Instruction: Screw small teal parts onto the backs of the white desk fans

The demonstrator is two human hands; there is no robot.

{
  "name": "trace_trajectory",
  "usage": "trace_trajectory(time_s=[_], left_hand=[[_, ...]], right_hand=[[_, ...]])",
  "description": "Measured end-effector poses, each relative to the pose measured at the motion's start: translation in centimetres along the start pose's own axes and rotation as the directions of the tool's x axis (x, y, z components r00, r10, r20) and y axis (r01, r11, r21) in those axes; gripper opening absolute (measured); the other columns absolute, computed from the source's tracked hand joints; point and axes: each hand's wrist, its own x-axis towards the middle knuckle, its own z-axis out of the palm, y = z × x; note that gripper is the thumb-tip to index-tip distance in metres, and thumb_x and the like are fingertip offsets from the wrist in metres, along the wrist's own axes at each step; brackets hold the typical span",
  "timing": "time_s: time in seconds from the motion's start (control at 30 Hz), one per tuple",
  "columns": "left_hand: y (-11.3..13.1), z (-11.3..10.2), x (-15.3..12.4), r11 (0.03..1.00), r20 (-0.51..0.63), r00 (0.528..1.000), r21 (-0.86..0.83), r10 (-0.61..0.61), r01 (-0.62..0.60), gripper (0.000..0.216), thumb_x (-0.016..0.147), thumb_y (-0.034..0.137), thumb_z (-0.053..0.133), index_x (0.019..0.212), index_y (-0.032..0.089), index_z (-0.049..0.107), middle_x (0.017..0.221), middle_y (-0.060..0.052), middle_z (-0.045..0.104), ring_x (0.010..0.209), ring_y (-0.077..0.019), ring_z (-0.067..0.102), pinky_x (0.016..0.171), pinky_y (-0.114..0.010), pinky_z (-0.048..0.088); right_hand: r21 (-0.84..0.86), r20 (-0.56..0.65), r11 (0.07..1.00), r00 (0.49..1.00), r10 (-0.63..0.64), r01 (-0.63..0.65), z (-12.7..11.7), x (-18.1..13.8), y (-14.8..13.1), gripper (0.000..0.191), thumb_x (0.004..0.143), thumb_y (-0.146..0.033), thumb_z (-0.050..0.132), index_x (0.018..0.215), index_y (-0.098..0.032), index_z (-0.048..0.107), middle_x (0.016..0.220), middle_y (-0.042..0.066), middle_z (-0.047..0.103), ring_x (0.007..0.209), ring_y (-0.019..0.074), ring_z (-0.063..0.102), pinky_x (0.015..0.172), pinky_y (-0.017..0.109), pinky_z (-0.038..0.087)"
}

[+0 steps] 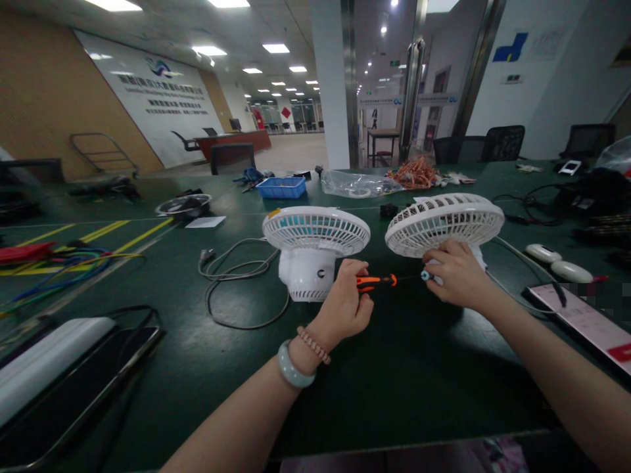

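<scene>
My left hand (346, 299) is closed around a screwdriver (377, 281) with an orange and black handle. Its thin shaft points right, toward my right hand (456, 272). That hand's fingers are bent around a small light-blue cylindrical piece (426, 275), just below the cage of a white fan (446, 223); the fan's lower body is mostly hidden behind the hand. Another white fan (315, 236) with blue blades lies face up on its housing, directly behind my left hand. I cannot tell whether the shaft's tip touches the light-blue piece.
A grey cable (241, 322) with a plug coils left of the fans on the green table (394, 394). Behind stand a blue bin (280, 188), a clear plastic bag (359, 185) and a copper-coloured wire heap (417, 173). A phone-like device (586, 322) lies right, coloured wires (83, 269) left.
</scene>
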Motion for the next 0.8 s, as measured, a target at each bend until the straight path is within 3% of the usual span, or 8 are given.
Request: trace_trajectory(time_s=[0.8], left_hand=[[-0.34, -0.06, 0.14, 0.998, -0.011, 0.999, -0.053, 0.032, -0.033, 0.038, 0.073, 0.008, 0.038, 0.109, 0.018, 0.03, 0.101, -0.01, 0.042, 0.089, -0.0199, 0.045, 0.076, -0.042, 0.045]], right_hand=[[-0.013, -0.006, 1.0, 1.0, 0.005, -0.005, -0.04, 0.04, -0.02, 0.019, 0.075, -0.029, 0.051, 0.072, -0.019, 0.067, 0.095, 0.006, 0.062, 0.089, 0.0247, 0.038, 0.072, 0.037, 0.023]])
